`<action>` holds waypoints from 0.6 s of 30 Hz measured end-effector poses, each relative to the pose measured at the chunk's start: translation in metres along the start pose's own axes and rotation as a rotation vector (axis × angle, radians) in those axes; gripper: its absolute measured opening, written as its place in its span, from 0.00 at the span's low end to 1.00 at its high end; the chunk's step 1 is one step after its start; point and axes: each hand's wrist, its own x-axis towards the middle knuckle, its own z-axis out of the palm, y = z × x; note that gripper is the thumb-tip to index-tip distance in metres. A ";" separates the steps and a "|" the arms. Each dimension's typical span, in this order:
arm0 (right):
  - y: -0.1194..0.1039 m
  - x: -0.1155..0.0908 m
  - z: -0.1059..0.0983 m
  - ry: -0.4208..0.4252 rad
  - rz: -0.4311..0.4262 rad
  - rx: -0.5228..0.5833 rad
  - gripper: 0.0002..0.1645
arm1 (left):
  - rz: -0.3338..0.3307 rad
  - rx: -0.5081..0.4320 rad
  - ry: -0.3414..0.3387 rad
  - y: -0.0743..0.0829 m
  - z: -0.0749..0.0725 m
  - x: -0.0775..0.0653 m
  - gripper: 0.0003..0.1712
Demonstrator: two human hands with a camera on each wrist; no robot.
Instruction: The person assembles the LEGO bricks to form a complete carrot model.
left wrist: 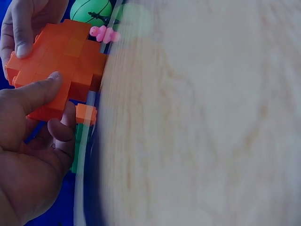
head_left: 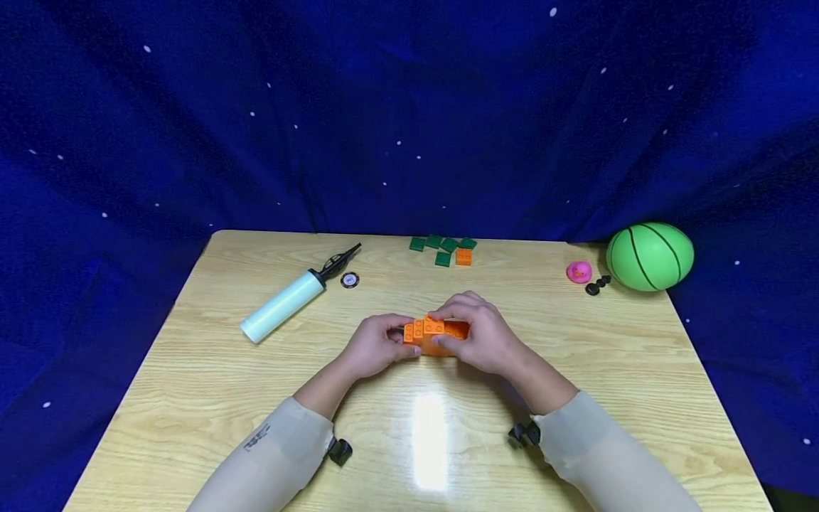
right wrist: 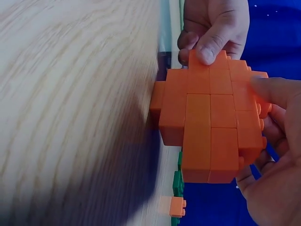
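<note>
An orange stepped block of toy building bricks [head_left: 427, 346] is between my two hands over the middle of the table. My left hand [head_left: 374, 348] grips its left end, thumb on the near face. From the other side my right hand [head_left: 480, 336] pinches the upper right part, thumb in front and fingers over the top. In the right wrist view the block's flat face [right wrist: 211, 113] shows several bricks joined with stepped edges, studs along the upper side. The left wrist view shows the left thumb pressed on the block [left wrist: 61, 56], fingers beneath.
Several green bricks [head_left: 443, 259] and one orange brick [head_left: 463, 257] lie near the table's back edge. On the left are a hand pump [head_left: 284, 304] and a poker chip [head_left: 350, 280]. Far right: a pink rubber duck [head_left: 579, 272], a small black item [head_left: 595, 288] and a green ball [head_left: 650, 257].
</note>
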 end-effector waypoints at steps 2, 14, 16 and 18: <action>0.001 0.000 -0.001 0.004 0.001 -0.003 0.20 | -0.001 0.002 -0.001 0.001 0.000 0.000 0.28; 0.005 -0.004 0.002 -0.003 0.058 0.086 0.22 | -0.025 -0.038 -0.013 -0.001 0.001 0.000 0.29; 0.007 -0.004 0.002 -0.002 0.052 0.098 0.22 | -0.021 -0.041 -0.010 -0.001 0.001 0.000 0.29; 0.008 -0.005 0.002 -0.002 0.042 0.102 0.22 | -0.019 -0.044 -0.009 0.000 0.001 0.000 0.29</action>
